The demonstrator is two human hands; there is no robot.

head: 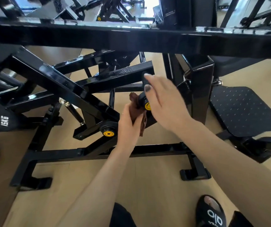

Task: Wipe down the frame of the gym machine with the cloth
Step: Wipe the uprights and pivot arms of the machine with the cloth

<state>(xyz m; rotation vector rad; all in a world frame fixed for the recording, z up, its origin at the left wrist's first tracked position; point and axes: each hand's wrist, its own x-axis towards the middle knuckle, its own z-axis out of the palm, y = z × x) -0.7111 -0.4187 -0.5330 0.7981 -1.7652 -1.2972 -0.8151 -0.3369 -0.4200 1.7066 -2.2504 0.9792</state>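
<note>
The gym machine's black steel frame fills the view, with a thick beam across the top and slanted arms below. My left hand is shut on a brown cloth, held beside a black handle with a yellow end cap at the middle. My right hand hovers over that handle with fingers spread, its motion blurred, and hides most of it. Small droplets speckle the slanted bar just beyond the handle.
A black weight plate marked 15KG hangs at the left. A dimpled black foot plate lies at the right. A yellow-capped pivot sits left of my left hand. Base rails cross the tan floor; my sandalled foot is bottom right.
</note>
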